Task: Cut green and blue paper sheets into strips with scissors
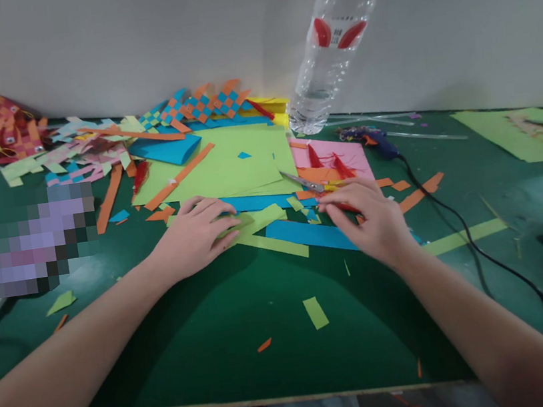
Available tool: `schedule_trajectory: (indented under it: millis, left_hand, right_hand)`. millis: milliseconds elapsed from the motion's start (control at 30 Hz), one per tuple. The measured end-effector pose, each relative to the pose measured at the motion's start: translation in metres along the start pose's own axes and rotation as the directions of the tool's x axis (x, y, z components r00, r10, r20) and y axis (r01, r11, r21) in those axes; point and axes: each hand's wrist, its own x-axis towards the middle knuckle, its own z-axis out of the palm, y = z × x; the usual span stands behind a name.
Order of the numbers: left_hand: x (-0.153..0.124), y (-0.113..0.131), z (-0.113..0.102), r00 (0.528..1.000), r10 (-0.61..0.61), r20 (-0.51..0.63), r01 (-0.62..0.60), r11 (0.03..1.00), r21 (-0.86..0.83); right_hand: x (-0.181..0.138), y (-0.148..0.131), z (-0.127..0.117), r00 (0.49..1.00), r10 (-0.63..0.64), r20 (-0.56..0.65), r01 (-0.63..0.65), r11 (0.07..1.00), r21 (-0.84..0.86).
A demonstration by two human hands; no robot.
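Observation:
My left hand (200, 235) lies palm down on light green paper strips (266, 220), its fingers slightly bent and apart; what is under the palm is hidden. My right hand (372, 216) is closed round the handles of a pair of scissors (317, 187) with red and yellow grips. The blades point up and left over the edge of a large light green sheet (238, 147). Between the hands lie blue paper strips (311, 233) and small green and blue scraps. Red tassels (341, 165) rest on a pink sheet (358, 154) just beyond the scissors.
Woven blue-and-orange paper fish (202, 105) line the wall, with red and yellow ones (8, 129) farther left. A clear plastic bottle (328, 67) stands behind. A blue glue gun (376, 138) trails a black cord (455, 215) down the right side. A pixelated object (35, 247) lies left.

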Motion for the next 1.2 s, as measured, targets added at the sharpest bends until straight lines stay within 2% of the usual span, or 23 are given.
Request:
schedule_trajectory:
  millis: [67,200,333,600,700,833,1200]
  left_hand:
    - [0.0005,0.0007,-0.0013,1.000,0.020,-0.021,-0.021,1.000,-0.019]
    - [0.0009,0.0013,-0.0032,0.996,0.078,-0.040,-0.079,0.997,-0.028]
    - [0.0006,0.0020,-0.0026,0.993,0.113,-0.039,-0.115,0.993,-0.041]
    - [0.0006,0.0065,-0.0018,0.982,0.160,0.099,-0.151,0.984,-0.096]
    - [0.0006,0.0064,-0.0025,0.977,0.189,0.099,-0.180,0.979,-0.095]
    - [0.0008,0.0048,-0.0035,0.980,0.168,0.104,-0.160,0.984,-0.082]
    - [0.0019,0.0068,-0.0033,0.990,0.128,0.062,-0.121,0.987,-0.103]
  right_hand:
    - [0.0004,-0.0007,0.0007,0.988,-0.117,0.105,0.119,0.993,-0.011]
    - [0.0012,-0.0029,-0.0011,0.948,-0.166,0.271,0.175,0.984,-0.011]
    - [0.0006,-0.0025,-0.0032,0.929,-0.164,0.332,0.174,0.985,0.001]
    - [-0.0004,-0.0025,-0.0041,0.889,-0.157,0.430,0.179,0.984,-0.010]
    - [-0.0004,-0.0017,-0.0038,0.876,-0.157,0.456,0.183,0.983,-0.014]
    - [-0.0001,-0.0009,-0.0037,0.876,-0.140,0.462,0.164,0.986,-0.012]
    - [0.0021,-0.0058,-0.0039,0.909,-0.140,0.392,0.122,0.990,0.070]
